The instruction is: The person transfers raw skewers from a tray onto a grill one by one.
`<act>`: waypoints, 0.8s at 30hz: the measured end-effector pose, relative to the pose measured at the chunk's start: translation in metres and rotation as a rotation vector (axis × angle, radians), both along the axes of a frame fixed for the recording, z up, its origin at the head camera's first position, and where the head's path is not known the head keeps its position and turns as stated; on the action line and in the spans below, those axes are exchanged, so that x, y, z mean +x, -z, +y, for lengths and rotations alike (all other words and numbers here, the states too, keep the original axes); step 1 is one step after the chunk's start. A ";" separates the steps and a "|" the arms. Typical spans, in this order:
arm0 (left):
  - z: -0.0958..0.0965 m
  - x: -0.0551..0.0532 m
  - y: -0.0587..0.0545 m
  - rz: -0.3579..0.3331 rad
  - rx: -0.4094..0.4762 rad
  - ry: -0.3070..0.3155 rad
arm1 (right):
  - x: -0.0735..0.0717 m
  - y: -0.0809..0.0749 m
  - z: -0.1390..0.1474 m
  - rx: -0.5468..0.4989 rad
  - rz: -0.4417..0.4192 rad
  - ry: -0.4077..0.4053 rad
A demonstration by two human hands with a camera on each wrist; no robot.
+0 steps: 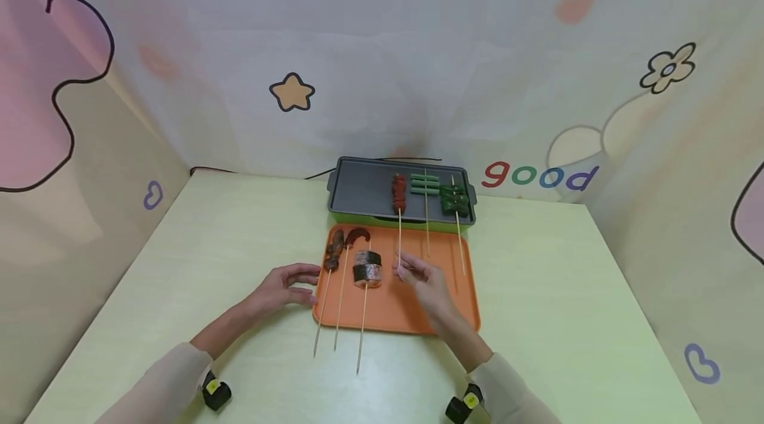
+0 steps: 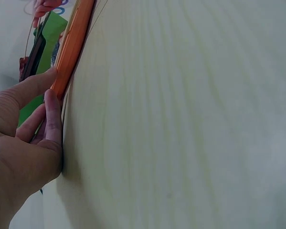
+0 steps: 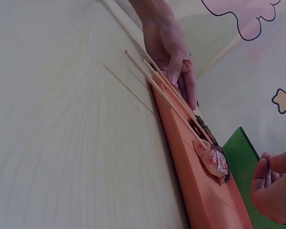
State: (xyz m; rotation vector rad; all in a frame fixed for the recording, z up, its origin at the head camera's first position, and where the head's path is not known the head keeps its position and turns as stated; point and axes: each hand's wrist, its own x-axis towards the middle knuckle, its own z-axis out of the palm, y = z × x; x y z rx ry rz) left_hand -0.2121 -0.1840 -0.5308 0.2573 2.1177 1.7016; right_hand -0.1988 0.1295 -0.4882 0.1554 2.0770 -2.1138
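My right hand pinches the bare wooden stick of a red meat skewer, whose meat end lies over the dark griddle. In the right wrist view, this hand has its thumb and fingertips together. Relaxed, fairly straight fingers of my left hand touch the left rim of the orange tray. The left wrist view has that hand with fingertips right at the rim. On the tray's left part lie a brown skewer, a dark red curved-piece skewer and a pink-and-black chunky skewer.
A skewer of green stalks and a leafy green skewer rest on the griddle's right side, sticks overhanging the tray. The griddle has a green base and stands behind the tray, near the printed curtain. Stick ends jut past the tray's front edge.
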 end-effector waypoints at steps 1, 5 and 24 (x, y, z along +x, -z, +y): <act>0.000 0.000 0.000 0.000 -0.004 0.003 | 0.000 0.001 0.000 -0.003 0.000 0.006; 0.000 0.000 0.001 -0.008 -0.016 0.001 | -0.001 0.004 0.001 -0.019 -0.001 0.019; 0.002 -0.001 0.000 -0.017 -0.023 -0.011 | 0.008 0.002 0.013 0.003 -0.009 -0.066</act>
